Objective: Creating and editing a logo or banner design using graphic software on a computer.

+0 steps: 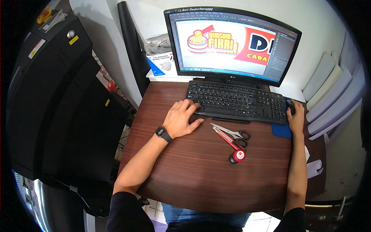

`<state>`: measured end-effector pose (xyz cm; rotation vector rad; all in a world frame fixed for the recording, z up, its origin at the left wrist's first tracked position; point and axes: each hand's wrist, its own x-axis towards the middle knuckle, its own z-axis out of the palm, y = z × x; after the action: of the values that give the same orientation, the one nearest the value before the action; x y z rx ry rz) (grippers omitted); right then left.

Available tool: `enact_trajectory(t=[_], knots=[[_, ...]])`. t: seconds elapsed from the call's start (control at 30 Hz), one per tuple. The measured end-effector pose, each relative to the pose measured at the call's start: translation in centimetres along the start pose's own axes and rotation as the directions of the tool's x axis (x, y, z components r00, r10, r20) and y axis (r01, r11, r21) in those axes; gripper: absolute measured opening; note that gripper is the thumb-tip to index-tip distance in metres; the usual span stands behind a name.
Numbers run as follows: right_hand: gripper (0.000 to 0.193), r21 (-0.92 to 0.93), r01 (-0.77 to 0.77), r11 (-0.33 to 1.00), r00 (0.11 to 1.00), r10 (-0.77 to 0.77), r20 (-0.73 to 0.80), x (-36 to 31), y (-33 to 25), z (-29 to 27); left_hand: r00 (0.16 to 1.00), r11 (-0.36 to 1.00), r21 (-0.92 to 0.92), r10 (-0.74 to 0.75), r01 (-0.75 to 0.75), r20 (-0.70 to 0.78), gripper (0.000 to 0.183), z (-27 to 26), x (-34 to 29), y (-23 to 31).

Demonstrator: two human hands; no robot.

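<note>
My left hand [181, 118], with a black digital watch on its wrist, rests at the lower left corner of a black keyboard [235, 101]. Its fingertips touch the keys there, and the thumb is spread out over the desk. At the right, my right hand [296, 120] is wrapped over a dark computer mouse [290, 108] on a blue mouse pad [281, 130]. Behind the keyboard stands a monitor [232, 62] showing a design program with a food logo and a red banner.
On the brown desk [201, 178] lie scissors [231, 132], a red cutter knife [227, 138] and a round red-and-black stamp [237, 156]. A face mask box [161, 64] stands beside the monitor. Rolled sheets [336, 92] lean at the right; a large black machine [65, 108] fills the left.
</note>
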<state>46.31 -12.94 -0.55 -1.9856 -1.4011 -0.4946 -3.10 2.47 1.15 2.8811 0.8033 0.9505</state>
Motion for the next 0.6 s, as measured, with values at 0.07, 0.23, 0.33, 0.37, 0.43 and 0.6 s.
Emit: enact_trajectory(t=[0.07,0.23,0.33,0.37,0.43,0.6], knots=[[0.045,-0.007,-0.005,1.0,1.0,0.005,0.0,0.0,0.0,-0.1,0.995,0.997,0.072,0.036,-0.043,0.09,0.045,-0.3,0.1,0.5],[0.046,-0.011,0.001,1.0,1.0,-0.001,0.002,0.1,-0.2,-0.1,0.983,0.989,0.129,0.052,-0.075,0.177,0.047,-0.3,0.5,1.1],[0.046,-0.012,-0.002,1.0,1.0,0.002,0.001,0.1,-0.2,-0.1,0.984,0.989,0.134,0.032,-0.056,0.176,0.051,0.2,0.3,1.2],[0.045,-0.009,-0.004,1.0,1.0,0.004,-0.003,0.1,-0.3,-0.1,0.988,0.986,0.151,0.049,-0.071,0.145,0.053,0.3,0.2,1.2],[0.045,-0.011,0.003,1.0,1.0,-0.003,-0.006,0.1,-0.1,0.0,0.994,0.982,0.175,0.048,-0.066,0.102,0.055,0.3,0.0,1.3],[0.045,-0.017,0.018,1.0,1.0,-0.018,-0.003,0.1,-0.1,-0.1,0.999,0.984,0.173,0.028,-0.035,0.04,0.06,0.3,-0.1,1.5]])
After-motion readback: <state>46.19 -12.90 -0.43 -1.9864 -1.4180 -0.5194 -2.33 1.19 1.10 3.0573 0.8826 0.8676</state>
